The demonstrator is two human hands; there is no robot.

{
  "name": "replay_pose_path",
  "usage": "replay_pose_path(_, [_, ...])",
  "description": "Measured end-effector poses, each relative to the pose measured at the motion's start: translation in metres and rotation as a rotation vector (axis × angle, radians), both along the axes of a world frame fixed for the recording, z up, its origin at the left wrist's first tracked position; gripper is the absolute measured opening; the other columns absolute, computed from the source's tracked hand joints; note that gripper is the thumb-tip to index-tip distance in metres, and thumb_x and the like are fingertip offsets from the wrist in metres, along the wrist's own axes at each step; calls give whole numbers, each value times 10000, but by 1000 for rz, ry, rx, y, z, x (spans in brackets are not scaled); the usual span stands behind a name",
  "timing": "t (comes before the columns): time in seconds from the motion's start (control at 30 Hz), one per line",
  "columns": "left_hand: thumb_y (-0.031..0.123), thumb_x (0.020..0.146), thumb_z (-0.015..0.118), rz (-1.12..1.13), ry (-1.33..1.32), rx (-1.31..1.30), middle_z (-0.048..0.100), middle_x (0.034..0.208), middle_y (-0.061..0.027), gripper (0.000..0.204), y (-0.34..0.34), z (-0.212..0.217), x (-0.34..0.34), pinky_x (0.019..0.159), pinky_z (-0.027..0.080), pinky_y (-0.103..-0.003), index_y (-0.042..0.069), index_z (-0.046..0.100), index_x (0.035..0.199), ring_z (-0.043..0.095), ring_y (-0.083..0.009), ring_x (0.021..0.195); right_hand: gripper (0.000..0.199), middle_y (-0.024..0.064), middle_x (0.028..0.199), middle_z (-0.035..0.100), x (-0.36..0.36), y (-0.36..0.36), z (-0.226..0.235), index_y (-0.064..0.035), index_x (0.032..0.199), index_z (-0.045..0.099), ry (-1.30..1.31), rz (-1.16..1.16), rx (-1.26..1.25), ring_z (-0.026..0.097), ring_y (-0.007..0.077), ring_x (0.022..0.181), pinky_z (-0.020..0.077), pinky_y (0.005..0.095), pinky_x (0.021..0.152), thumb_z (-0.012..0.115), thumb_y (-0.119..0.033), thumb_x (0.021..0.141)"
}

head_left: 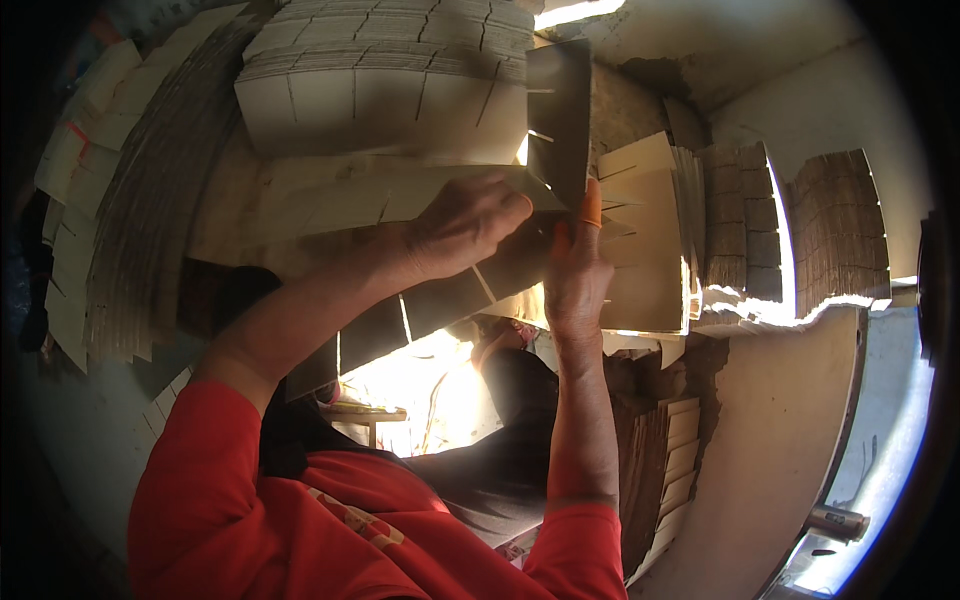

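Note:
My right hand, with an orange cover on one finger, grips a dark slotted cardboard strip that stands upright above it. To its left, my left hand is closed, its fingers curled against a long pale slotted cardboard strip. What its fingertips hold, if anything, is hidden. A darker slotted strip slants below my left wrist toward my right hand. Its far end is hidden behind the right hand.
A large stack of slotted cardboard lies at the far side. More cardboard stands on edge at the left. On the right are pale sheets and brown bundles. A small stool shows below, in bright light.

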State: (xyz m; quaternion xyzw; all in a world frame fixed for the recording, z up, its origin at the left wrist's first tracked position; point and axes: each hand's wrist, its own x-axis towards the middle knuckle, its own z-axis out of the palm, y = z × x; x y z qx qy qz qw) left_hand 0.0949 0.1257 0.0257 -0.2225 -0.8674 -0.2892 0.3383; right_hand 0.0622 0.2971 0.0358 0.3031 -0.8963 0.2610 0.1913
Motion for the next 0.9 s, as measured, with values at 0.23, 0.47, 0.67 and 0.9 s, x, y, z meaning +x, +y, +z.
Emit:
replay_pose_path(0.23, [-79, 640, 615, 19, -58, 16, 572, 756, -104, 285, 2, -1, 6, 580, 475, -369, -4, 573, 912, 566, -279, 733, 724, 112, 788, 645, -9, 3, -10, -63, 1439, 180, -125, -9, 51, 636, 283, 628, 501, 358, 520, 545, 9, 818])
replay_pose_path(0.47, [189, 740, 760, 58, -439, 196, 630, 848, -138, 409, -35, 50, 10, 674, 506, -337, -18, 584, 1045, 617, -259, 733, 687, 110, 786, 653, -8, 11, -15, -59, 1411, 251, -36, 40, -81, 645, 295, 644, 514, 364, 565, 557, 18, 800])
replay_pose_path(0.67, [190, 706, 760, 390, -235, -203, 610, 888, -150, 401, -136, 16, -71, 738, 472, -366, -22, 554, 978, 551, -301, 920, 435, 154, 864, 670, -11, 10, -3, -38, 1291, 416, 49, -25, -132, 663, 311, 686, 514, 372, 561, 545, -18, 876])
replay_pose_path(0.9, [34, 687, 649, 603, -50, -556, 567, 965, -76, 381, -141, -33, -102, 768, 425, -357, 18, 538, 1051, 507, -240, 947, 328, 187, 921, 660, -7, -1, 6, -5, 1231, 470, 25, 53, -237, 672, 286, 774, 525, 342, 644, 516, -9, 906])
